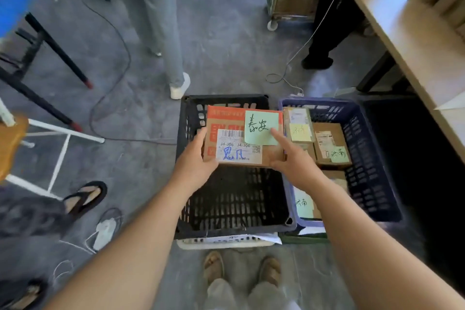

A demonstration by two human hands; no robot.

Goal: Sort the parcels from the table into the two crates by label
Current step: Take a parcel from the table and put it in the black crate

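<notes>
I hold a cardboard parcel [234, 128] with an orange top band, a white shipping label and a green sticky note above the black crate [234, 204]. My left hand [195, 156] grips its left edge. My right hand [293, 156] holds its right side, with the index finger stretched onto the green note. The black crate shows only its slatted bottom below the parcel. The blue crate [364, 163] beside it on the right holds several cardboard parcels [329, 143] with yellow and green notes.
A wooden table [407, 40] runs along the right side. Two people stand beyond the crates, and another person's sandalled foot [85, 196] is at the left. Cables [113, 98] trail over the grey floor. Black and white stand legs are at the left.
</notes>
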